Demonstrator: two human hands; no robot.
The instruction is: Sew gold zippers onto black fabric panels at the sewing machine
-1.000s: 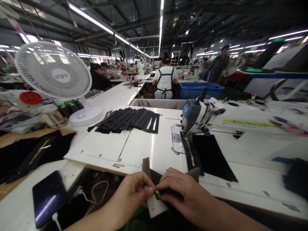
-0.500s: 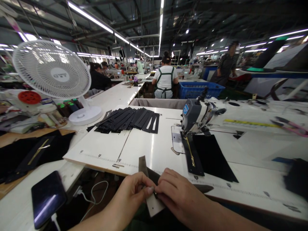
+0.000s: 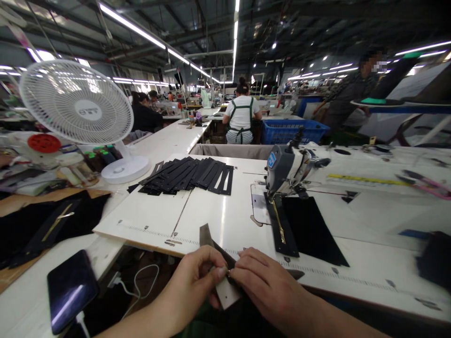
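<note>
Over the table's front edge, my left hand and my right hand meet with closed, pinching fingertips. Between them is a flat grey-beige strip with a small hole near its lower end. Its far end sticks out above my left fingers, and a darker band lies against it, partly under my right hand. A tiny shiny metal bit shows at the fingertips, too small to name. To the right, a sewing machine stands over a black strip with a gold zipper, joined to or lying beside black fabric.
Slotted black strips lie fanned out on the table. At left are a white fan, a plugged-in phone and more black zippered pieces. Scissors and yellow tape rest at right. Co-workers are beyond.
Both hands stay pinched together; the strip has shifted slightly up and left, with its lower end tilting a little. In the background at right, a walking person has come closer and further right.
</note>
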